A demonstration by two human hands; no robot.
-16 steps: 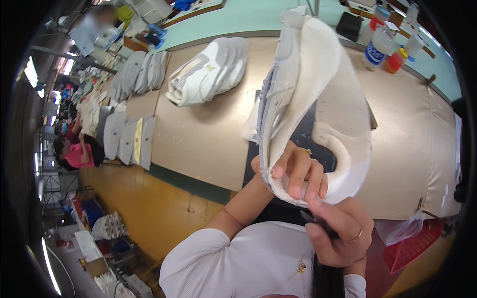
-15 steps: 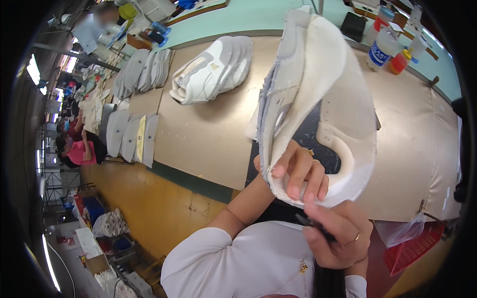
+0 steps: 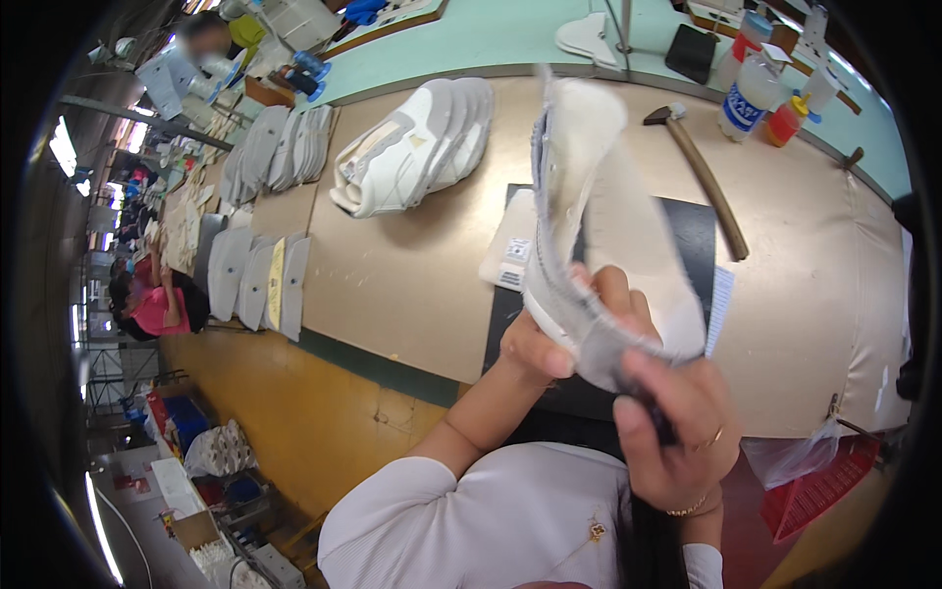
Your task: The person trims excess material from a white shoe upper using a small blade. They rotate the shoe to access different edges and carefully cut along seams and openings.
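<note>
My left hand (image 3: 538,344) is closed around the heel end of a white and grey shoe upper (image 3: 640,250), thumb outside and fingers inside the collar. The upper stands upright above the table, its cream lining showing. My right hand (image 3: 689,437) is closed on a small dark tool (image 3: 657,420), close against the upper's heel edge. The tool is blurred and mostly covered by the fingers, so its kind does not show.
A hammer (image 3: 714,187) lies on the beige table (image 3: 412,285), over which a black mat (image 3: 692,221) is spread. Stacked shoe uppers (image 3: 417,147) stand left, grey pieces (image 3: 231,260) beyond. Bottles (image 3: 751,93) stand at the back right. A red basket (image 3: 819,491) hangs low right.
The shoe upper has been lowered and turned, uncovering the hammer and a white piece at the back. My right hand has moved slightly up with the dark tool, against the heel edge.
</note>
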